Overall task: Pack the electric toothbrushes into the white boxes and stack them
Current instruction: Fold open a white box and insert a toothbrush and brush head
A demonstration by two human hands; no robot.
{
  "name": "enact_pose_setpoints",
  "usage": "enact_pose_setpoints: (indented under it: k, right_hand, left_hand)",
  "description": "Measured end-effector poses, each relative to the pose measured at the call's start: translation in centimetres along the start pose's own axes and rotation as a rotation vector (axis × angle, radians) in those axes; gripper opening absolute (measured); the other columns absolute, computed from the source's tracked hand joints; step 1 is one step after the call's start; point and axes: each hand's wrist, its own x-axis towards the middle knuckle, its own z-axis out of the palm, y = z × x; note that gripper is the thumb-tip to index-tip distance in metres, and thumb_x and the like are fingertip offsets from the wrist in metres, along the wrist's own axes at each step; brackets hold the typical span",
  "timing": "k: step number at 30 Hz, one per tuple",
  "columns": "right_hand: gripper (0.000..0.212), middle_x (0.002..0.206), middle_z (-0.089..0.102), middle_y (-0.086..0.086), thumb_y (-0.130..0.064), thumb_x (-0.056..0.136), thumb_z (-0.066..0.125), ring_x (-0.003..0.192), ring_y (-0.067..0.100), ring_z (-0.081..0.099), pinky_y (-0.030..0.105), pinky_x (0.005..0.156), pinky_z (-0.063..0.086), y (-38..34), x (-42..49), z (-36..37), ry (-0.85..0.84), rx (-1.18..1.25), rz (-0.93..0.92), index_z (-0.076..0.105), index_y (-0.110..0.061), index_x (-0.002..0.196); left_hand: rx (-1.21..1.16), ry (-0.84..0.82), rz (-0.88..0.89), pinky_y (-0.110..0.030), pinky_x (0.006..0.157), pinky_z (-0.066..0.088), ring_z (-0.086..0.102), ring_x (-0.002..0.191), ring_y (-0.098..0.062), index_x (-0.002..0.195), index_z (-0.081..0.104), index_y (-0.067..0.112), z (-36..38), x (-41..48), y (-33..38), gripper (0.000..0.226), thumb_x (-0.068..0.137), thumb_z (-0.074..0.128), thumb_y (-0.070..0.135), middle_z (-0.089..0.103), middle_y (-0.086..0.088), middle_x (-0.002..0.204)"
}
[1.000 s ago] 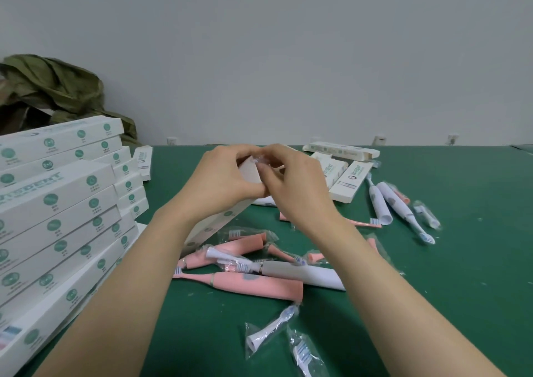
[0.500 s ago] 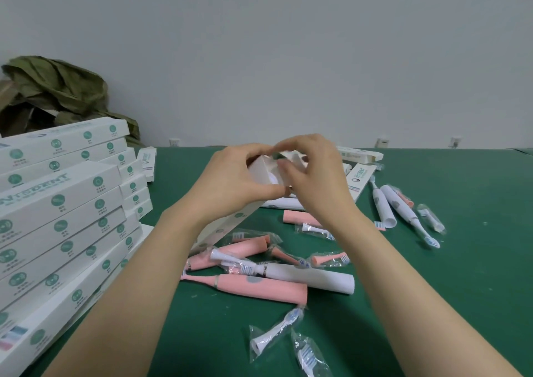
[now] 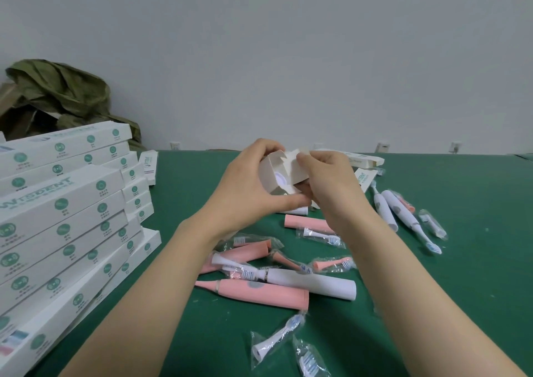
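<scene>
My left hand (image 3: 245, 186) grips a white box (image 3: 274, 174) held up over the green table, its open end toward me with a white toothbrush base showing inside. My right hand (image 3: 328, 180) pinches the box's end flap (image 3: 294, 166). Below lie a pink toothbrush (image 3: 259, 291) and a white toothbrush (image 3: 311, 284), with more pink ones (image 3: 245, 254) behind them. Two white toothbrushes (image 3: 398, 215) lie to the right. A tall stack of packed white boxes (image 3: 63, 218) stands at the left.
Bagged brush heads (image 3: 277, 339) lie scattered near the front and middle of the green table (image 3: 476, 261). More white boxes (image 3: 363, 160) lie at the back. A green cloth bundle (image 3: 63, 96) sits behind the stack, against the wall.
Both hands have lifted the box and turned its open end toward me. My right hand has moved onto the end flap.
</scene>
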Motion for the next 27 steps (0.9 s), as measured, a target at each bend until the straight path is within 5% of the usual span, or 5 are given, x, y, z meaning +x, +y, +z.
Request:
enact_pose_setpoints:
  k: [6, 9, 15, 22, 27]
  right_hand:
    - [0.033, 0.077, 0.06, 0.013, -0.015, 0.098, 0.044, 0.069, 0.019, 0.059, 0.027, 0.067, 0.057, -0.2, 0.0, -0.1, -0.059, 0.148, 0.009, 0.064, -0.009, 0.072]
    - [0.035, 0.072, 0.051, 0.011, -0.024, 0.099, 0.044, 0.065, 0.018, 0.052, 0.018, 0.054, 0.051, -0.4, -0.5, 0.8, -0.045, 0.172, -0.021, 0.064, -0.013, 0.072]
    - [0.037, 0.074, 0.061, -0.004, -0.03, 0.098, 0.037, 0.082, 0.026, 0.06, 0.053, 0.088, 0.051, 0.1, -1.1, 2.8, 0.002, 0.107, -0.081, 0.058, -0.023, 0.069]
    - [0.03, 0.096, 0.062, -0.002, -0.015, 0.095, 0.041, 0.099, 0.018, 0.059, 0.039, 0.089, 0.046, 0.6, -0.4, 2.0, -0.001, 0.006, -0.125, 0.064, -0.019, 0.114]
    - [0.038, 0.111, 0.065, -0.006, -0.011, 0.095, 0.041, 0.097, 0.01, 0.055, 0.03, 0.087, 0.046, 1.8, 0.0, 1.5, 0.018, -0.003, -0.17, 0.061, -0.02, 0.126]
  left_hand:
    - [-0.016, 0.115, 0.055, -0.01, 0.067, 0.04, 0.054, 0.08, 0.0, 0.096, 0.06, 0.028, 0.5, 0.1, -0.7, 0.029, 0.073, 0.078, 0.024, 0.062, 0.014, 0.094]
    - [-0.146, 0.159, 0.011, -0.032, 0.081, 0.049, 0.058, 0.09, -0.015, 0.087, 0.056, 0.027, 1.2, 0.0, -0.4, 0.015, 0.074, 0.063, 0.025, 0.063, 0.007, 0.095]
    - [-0.225, 0.319, -0.042, -0.035, 0.073, 0.046, 0.055, 0.078, -0.012, 0.078, 0.054, 0.023, 2.3, 0.1, 0.2, 0.006, 0.077, 0.059, 0.021, 0.062, 0.006, 0.084]
    - [0.136, -0.086, -0.039, -0.021, 0.1, 0.03, 0.03, 0.125, -0.012, 0.129, 0.024, 0.021, 0.9, 0.2, -2.0, 0.089, 0.061, 0.082, 0.028, 0.028, 0.005, 0.126]
    - [0.243, 0.086, -0.027, -0.033, 0.071, 0.048, 0.052, 0.089, -0.01, 0.096, 0.046, 0.027, 1.2, 0.4, -2.9, 0.049, 0.062, 0.081, 0.03, 0.05, 0.01, 0.096]
